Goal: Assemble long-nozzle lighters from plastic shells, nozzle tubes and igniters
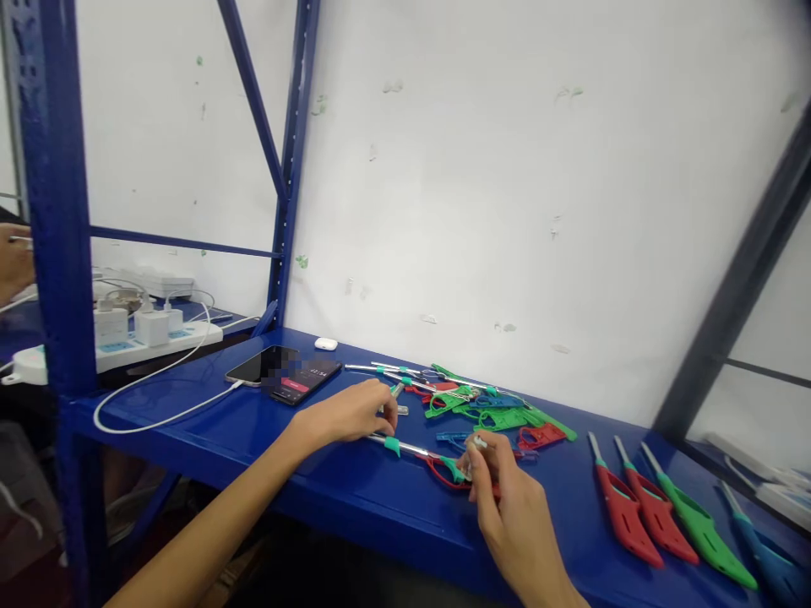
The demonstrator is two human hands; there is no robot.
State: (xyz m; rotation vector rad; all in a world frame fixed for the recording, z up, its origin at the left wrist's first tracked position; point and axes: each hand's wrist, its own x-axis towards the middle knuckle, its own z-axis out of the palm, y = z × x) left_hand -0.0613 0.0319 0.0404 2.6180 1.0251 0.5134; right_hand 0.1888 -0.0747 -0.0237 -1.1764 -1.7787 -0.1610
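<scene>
My left hand (366, 409) is closed, fingertips bent down beside the far end of a thin metal lighter tube (415, 449). What they pinch, if anything, is hidden; small pale pieces (401, 410) lie against the fingers. The tube carries green clips and runs to an opened red handle half (449, 483) at the table's front. Over that handle, my right hand (513, 507) grips a small clear part with a white tip (480, 442) between thumb and fingers. Behind both hands lie loose red, green and blue handle halves (500, 420) and more metal tubes (373, 369).
Closed red lighters (634, 515), a green one (706, 528) and a blue one (770, 553) lie at the right. Left are two phones (307, 382), a white earbud case (326, 344), a cable and a power strip (152, 342). Blue shelf posts (60, 203) flank the table; another person's hand (13, 263) shows far left.
</scene>
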